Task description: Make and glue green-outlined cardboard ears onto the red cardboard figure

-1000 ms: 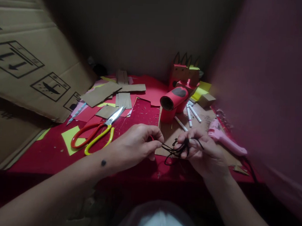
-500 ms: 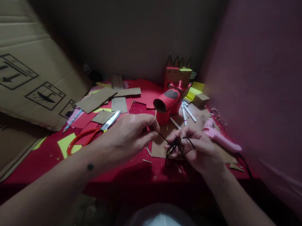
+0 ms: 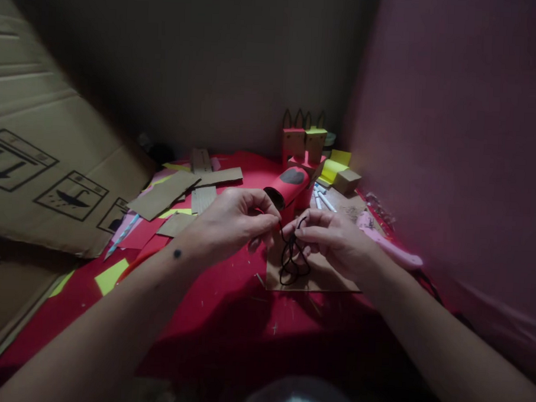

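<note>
A thin black cord [image 3: 294,267] hangs in loose loops between my hands, above the front of a cardboard sheet [image 3: 335,278]. My left hand [image 3: 247,218] pinches one strand of it between thumb and fingertips. Closed around the looped part is my right hand [image 3: 331,233], with a short bend of cord rising over its fingertips. Right behind the hands stands a red paper-covered tube figure [image 3: 290,187] with a dark oval patch on top. Its lower part is partly hidden by my fingers.
Cardboard strips [image 3: 164,193] and coloured paper lie at the left, with a striped straw [image 3: 123,236]. My forearm mostly covers red-handled scissors [image 3: 136,263]. A pink glue gun [image 3: 390,245] lies right, beside white sticks [image 3: 324,197]. A large cardboard box [image 3: 43,144] borders the left.
My hands have come closer together and higher, and the cord loops hang lower beneath them. The left forearm now covers most of the scissors. The camera view has shifted slightly.
</note>
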The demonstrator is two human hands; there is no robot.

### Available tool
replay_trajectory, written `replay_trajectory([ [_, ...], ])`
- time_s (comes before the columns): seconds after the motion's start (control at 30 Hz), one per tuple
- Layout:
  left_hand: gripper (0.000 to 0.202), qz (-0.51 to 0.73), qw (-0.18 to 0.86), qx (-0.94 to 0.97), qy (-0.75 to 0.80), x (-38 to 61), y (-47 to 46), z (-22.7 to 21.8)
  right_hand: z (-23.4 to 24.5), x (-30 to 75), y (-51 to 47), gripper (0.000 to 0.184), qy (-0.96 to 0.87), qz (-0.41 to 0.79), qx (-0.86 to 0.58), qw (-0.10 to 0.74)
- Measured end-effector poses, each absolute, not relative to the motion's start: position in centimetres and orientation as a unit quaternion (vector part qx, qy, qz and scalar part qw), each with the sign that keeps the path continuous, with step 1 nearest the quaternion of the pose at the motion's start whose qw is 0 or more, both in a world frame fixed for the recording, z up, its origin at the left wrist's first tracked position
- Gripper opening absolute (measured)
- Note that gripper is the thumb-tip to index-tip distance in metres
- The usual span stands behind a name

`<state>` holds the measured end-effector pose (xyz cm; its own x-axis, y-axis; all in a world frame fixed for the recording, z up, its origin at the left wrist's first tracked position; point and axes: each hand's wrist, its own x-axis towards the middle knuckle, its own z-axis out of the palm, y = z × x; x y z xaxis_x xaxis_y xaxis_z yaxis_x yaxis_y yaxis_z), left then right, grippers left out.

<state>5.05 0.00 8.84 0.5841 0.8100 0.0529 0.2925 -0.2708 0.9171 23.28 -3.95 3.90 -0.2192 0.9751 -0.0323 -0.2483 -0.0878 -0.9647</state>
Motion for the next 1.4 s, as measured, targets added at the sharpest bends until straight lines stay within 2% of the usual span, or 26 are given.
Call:
replay_trajectory([
  [0.27, 0.006, 0.303, 0.475, 0.728, 0.391, 5.6, 0.1, 10.0, 5.1, 23.2, -2.7, 0.011, -0.533, 0.544, -0.415, 0.497],
  [0.57, 0.012, 0.364, 0.505, 0.686, 0.378, 5.4, -0.1, 9.0, 4.2, 22.9, -2.6, 0.013, -0.516, 0.530, -0.387, 0.551],
  [0.87, 0.010, 0.408, 0.559, 0.639, 0.335, 4.8, 0.8, 7.3, 3.3, 22.1, -2.0, 0.015, -0.439, 0.602, -0.332, 0.579],
  [1.13, 0.008, 0.369, 0.622, 0.612, 0.322, 4.7, 1.2, 6.0, 2.3, 22.0, -1.9, 0.021, -0.365, 0.678, -0.322, 0.550],
  [1.4, 0.010, 0.373, 0.634, 0.605, 0.303, 4.2, 1.4, 5.6, 1.9, 21.9, -1.8, 0.019, -0.343, 0.701, -0.316, 0.540],
])
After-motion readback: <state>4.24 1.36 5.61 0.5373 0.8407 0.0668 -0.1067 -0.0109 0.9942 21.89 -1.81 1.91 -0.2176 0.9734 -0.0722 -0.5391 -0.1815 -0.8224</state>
